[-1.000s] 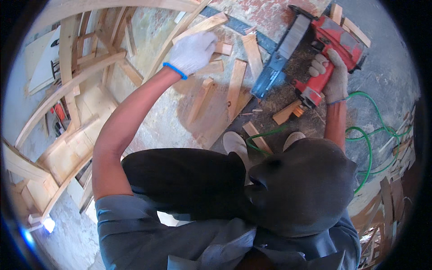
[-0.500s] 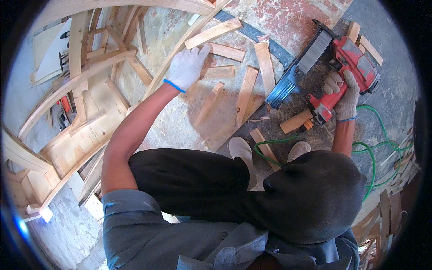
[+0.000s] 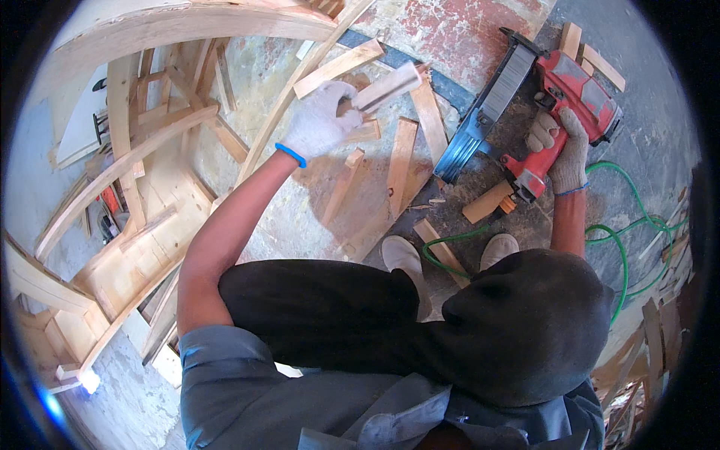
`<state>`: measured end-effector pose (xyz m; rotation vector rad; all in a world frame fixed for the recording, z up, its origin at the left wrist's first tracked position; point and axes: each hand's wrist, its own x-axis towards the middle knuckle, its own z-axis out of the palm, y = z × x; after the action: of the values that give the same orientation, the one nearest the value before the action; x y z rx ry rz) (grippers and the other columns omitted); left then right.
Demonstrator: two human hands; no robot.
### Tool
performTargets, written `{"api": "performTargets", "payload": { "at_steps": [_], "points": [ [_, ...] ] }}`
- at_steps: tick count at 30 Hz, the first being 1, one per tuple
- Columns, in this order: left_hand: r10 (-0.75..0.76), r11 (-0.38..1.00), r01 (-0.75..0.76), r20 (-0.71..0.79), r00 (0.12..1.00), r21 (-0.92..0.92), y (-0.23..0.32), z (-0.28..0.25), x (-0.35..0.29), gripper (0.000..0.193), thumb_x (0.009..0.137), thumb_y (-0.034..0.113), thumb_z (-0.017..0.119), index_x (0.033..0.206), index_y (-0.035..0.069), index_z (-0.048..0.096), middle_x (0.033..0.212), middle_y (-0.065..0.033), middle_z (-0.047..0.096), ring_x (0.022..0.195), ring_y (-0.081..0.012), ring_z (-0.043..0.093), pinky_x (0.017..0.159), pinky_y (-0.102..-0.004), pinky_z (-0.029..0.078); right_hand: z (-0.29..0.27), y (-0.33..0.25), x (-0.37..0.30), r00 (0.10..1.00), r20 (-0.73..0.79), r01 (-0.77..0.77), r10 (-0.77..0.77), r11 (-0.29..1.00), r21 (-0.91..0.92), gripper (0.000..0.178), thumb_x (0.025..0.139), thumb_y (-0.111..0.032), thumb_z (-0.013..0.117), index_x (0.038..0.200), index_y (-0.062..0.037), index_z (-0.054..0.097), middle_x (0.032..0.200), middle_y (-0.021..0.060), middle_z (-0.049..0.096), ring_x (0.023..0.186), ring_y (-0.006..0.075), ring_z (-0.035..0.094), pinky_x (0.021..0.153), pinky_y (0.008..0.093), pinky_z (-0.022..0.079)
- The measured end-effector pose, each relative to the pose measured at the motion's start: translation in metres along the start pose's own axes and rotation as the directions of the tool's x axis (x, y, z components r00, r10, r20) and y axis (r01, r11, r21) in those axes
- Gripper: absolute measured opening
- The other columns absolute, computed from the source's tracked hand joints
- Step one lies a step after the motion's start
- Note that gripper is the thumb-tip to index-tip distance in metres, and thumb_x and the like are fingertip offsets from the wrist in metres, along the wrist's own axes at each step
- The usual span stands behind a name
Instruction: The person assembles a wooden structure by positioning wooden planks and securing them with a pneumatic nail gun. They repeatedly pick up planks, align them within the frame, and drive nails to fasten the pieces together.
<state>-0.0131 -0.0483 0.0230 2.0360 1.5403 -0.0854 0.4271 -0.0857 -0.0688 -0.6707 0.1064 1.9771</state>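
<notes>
My left hand point(image 3: 321, 120), in a white glove with a blue cuff, pinches the end of a short wooden block point(image 3: 390, 87). The block is tilted and slightly blurred, raised over other pieces. Just beyond that hand lies a longer wood strip point(image 3: 339, 69). My right hand point(image 3: 561, 150), also gloved, is wrapped round the handle of a red nail gun point(image 3: 574, 79). Its long magazine point(image 3: 510, 82) slants toward the upper middle, with a blue part at the lower end. Whether a finger is on the trigger is hard to see.
Several wood pieces point(image 3: 402, 161) lie scattered on the stained floor ahead of my shoes point(image 3: 401, 253). A green hose point(image 3: 619, 259) loops at the right. Curved wooden frames point(image 3: 124, 165) fill the left side. Wood scraps point(image 3: 652, 337) are piled at the lower right.
My left hand has closed on the wooden block and lifted and turned it off the floor. The right hand keeps its hold on the nail gun. The whole view has shifted slightly.
</notes>
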Motion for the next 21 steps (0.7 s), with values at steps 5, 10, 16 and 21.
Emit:
{"api": "performTargets", "payload": {
  "at_steps": [5,10,16,21],
  "points": [
    [-0.097,0.179,0.498,0.488,0.867,-0.849,0.006,-0.01,0.011,0.051,0.105,0.031,0.054,0.141,-0.005,0.048,0.118,-0.0169,0.067,0.105,-0.0242,0.068,0.094,-0.0365,0.055,0.002,-0.002,-0.001,1.0,0.015,0.009,-0.009,1.0,-0.016,0.04,0.097,-0.031,0.06,0.123,0.0,0.057,0.071,-0.0017,0.042,0.055,0.0138,0.041,0.055,0.033,0.039],
    [-0.055,-0.131,0.433,0.443,0.895,-0.892,-0.002,-0.003,0.013,0.057,0.109,0.039,0.041,0.149,-0.002,0.041,0.118,-0.023,0.067,0.099,-0.0288,0.069,0.092,-0.0381,0.056,-0.003,-0.001,0.002,1.0,0.012,0.012,-0.012,1.0,-0.021,0.043,0.097,-0.031,0.06,0.127,-0.0009,0.057,0.071,-0.0013,0.043,0.055,0.0139,0.042,0.056,0.0335,0.04],
    [-0.143,-0.021,0.473,0.471,0.871,-0.881,0.003,-0.008,0.014,0.059,0.108,0.043,0.044,0.148,0.0,0.043,0.118,-0.0236,0.068,0.088,-0.0301,0.072,0.087,-0.0396,0.057,-0.002,0.0,0.0,0.999,0.004,0.033,-0.033,0.998,-0.054,0.043,0.097,-0.031,0.06,0.128,-0.0011,0.056,0.071,-0.0007,0.045,0.055,0.0136,0.043,0.056,0.0348,0.041],
    [-0.152,0.876,0.317,0.415,0.897,-0.364,-0.015,-0.017,0.018,0.046,0.102,0.042,0.058,0.121,0.001,0.066,0.105,-0.0147,0.071,0.08,-0.0239,0.066,0.078,-0.0368,0.053,-0.002,0.001,0.0,0.999,-0.041,0.009,-0.01,1.0,-0.029,0.041,0.098,-0.032,0.059,0.125,-0.0016,0.057,0.072,-0.0007,0.044,0.057,0.0136,0.043,0.058,0.0341,0.041]
  ]
}}
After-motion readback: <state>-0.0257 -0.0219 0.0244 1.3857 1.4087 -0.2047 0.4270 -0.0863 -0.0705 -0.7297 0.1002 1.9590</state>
